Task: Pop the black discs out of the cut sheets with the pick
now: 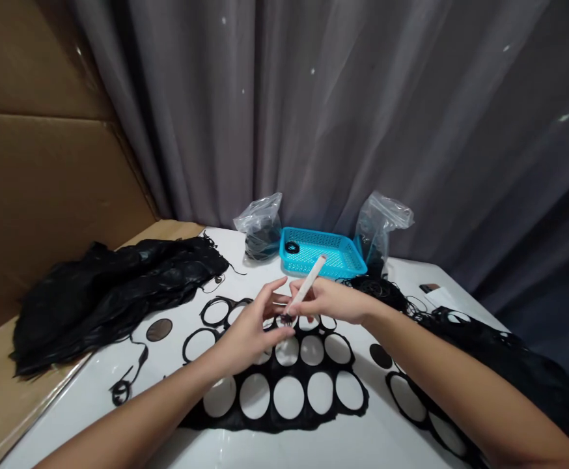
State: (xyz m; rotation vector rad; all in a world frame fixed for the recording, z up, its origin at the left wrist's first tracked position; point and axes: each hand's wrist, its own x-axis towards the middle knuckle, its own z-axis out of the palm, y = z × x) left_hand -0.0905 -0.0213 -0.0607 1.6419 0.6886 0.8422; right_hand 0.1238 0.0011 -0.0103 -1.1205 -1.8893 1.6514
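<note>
My right hand grips a slim white-handled tool, tilted, with a small dark tip at its lower end. Opposite it, my left hand has its thumb and fingers spread around that tip; a small dark item there is too small to make out. Both hands are over a black sheet with several round holes, which lies flat on the white table. Through the holes the white surface shows. Part of the sheet is hidden beneath my hands and left forearm.
A blue basket holding black rings stands between two clear plastic bags. Heaped black sheets lie left, more black material right. Dark discs flank the sheet. Cardboard and a grey curtain enclose the table.
</note>
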